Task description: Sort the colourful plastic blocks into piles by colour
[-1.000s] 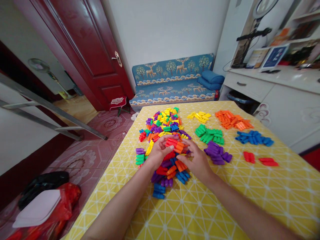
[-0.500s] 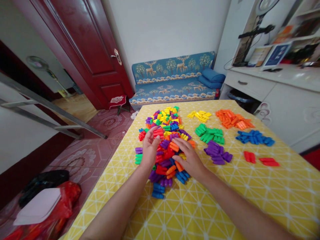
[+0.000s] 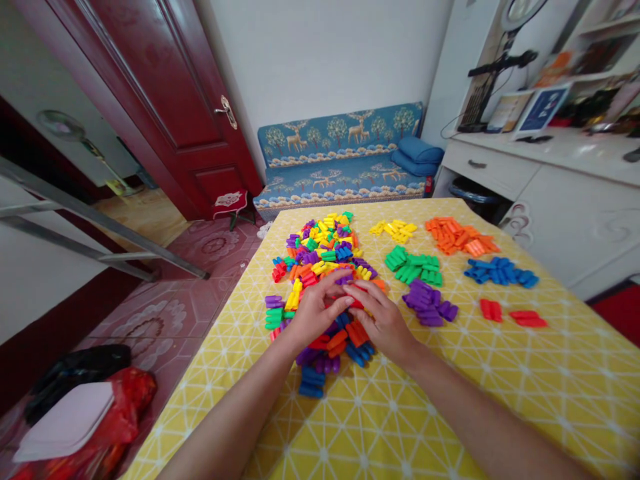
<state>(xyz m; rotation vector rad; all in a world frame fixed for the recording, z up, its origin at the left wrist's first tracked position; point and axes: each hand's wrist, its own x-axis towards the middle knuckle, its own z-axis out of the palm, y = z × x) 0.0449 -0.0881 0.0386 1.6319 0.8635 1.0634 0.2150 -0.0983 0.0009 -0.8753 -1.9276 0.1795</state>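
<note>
My left hand [image 3: 320,308] and my right hand [image 3: 381,315] meet over a mixed heap of small plastic building pieces [image 3: 327,233]. Between their fingertips is a red plastic building piece [image 3: 356,302], partly covered by the fingers of both hands. The heap under and behind the hands mixes purple, yellow, green, orange, blue and red pieces. To the right of my right hand lies a group of purple pieces [image 3: 425,303], with green pieces [image 3: 414,267] just behind it. Two small sets of red pieces [image 3: 529,319] lie farther right.
Yellow pieces [image 3: 394,231], orange pieces [image 3: 460,237] and blue pieces [image 3: 501,271] form separate groups on the yellow patterned tablecloth [image 3: 400,413]. A blue sofa [image 3: 335,160] stands beyond the table, a white cabinet [image 3: 575,213] at right. Bags [image 3: 125,400] lie on the floor at left.
My left hand has brought the red piece rightward to my right hand, whose fingers have closed in on it. The view has shifted slightly.
</note>
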